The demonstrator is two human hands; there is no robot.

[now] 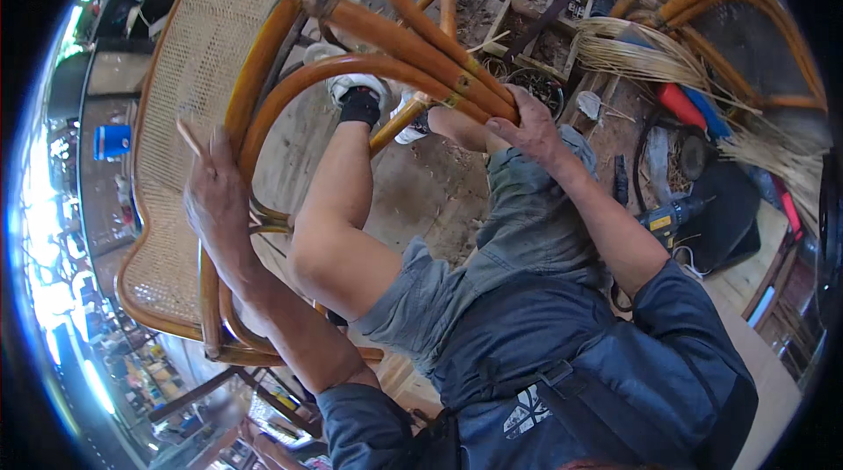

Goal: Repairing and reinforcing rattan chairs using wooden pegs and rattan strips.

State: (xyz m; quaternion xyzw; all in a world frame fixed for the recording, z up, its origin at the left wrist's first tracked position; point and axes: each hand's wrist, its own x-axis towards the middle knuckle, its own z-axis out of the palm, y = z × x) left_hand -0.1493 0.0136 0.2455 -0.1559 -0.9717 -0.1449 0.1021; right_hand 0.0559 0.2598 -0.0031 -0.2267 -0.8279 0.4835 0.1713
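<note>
A rattan chair with a woven cane panel [198,57] lies tilted across my left side and in front of me. My right hand [534,132] is wrapped round the end of its bundled, bent brown poles [413,53], just above my right thigh. My left hand [215,198] is at the pole along the cane panel's edge, with one finger stretched out over the weave and the others curled against the pole. The undersides of both hands are hidden.
At the right lie a bundle of pale cane strips [641,53], a red-handled tool [680,105] and a power drill [672,215]. A wooden compartment box [527,18] sits on the littered floor ahead. More bent rattan [746,0] stands at the far right.
</note>
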